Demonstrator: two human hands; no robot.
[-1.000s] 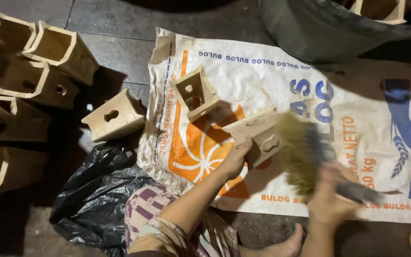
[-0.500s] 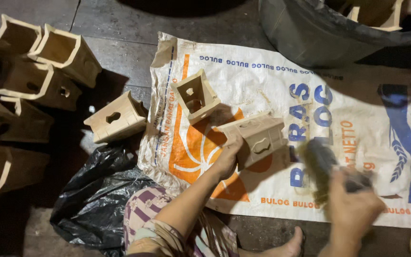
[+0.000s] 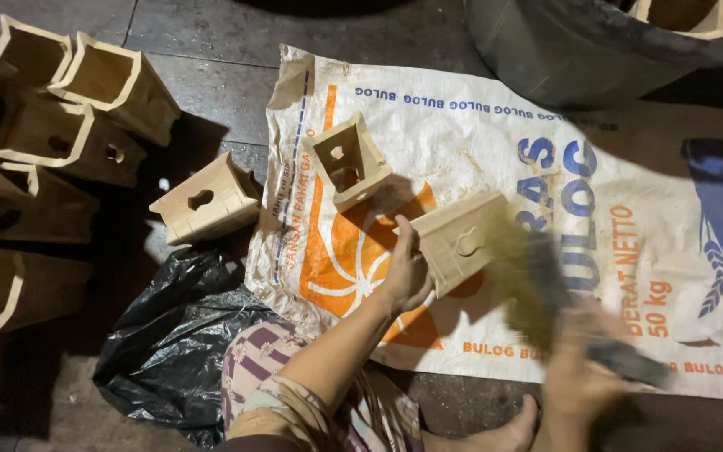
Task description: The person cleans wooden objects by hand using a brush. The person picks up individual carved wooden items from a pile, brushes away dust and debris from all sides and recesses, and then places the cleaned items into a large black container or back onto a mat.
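two bare hands are working over a white woven plastic sack (image 3: 495, 151) spread flat on the dark floor. the left hand (image 3: 406, 272) is reaching forward from a bent forearm, fingers wrapped round the near left end of a pale wooden box with a keyhole-shaped cutout (image 3: 462, 241), grasping it and holding it just above the sack. the box's long axis is lying slantwise, running from the hand up and to the right, with the cutout face turned up toward the camera. the right hand (image 3: 579, 381) is blurred; it is clenched round the dark handle of a straw-coloured bristle brush (image 3: 537, 289), whose bristles are lying against the box's right end. a second open wooden box (image 3: 346, 159) is sitting on the sack just beyond the held one. another small wooden box (image 3: 204, 201) is lying on the floor beside the sack, above a crumpled black plastic bag (image 3: 169, 343). a pile of similar wooden boxes (image 3: 69, 125) is filling the left edge.
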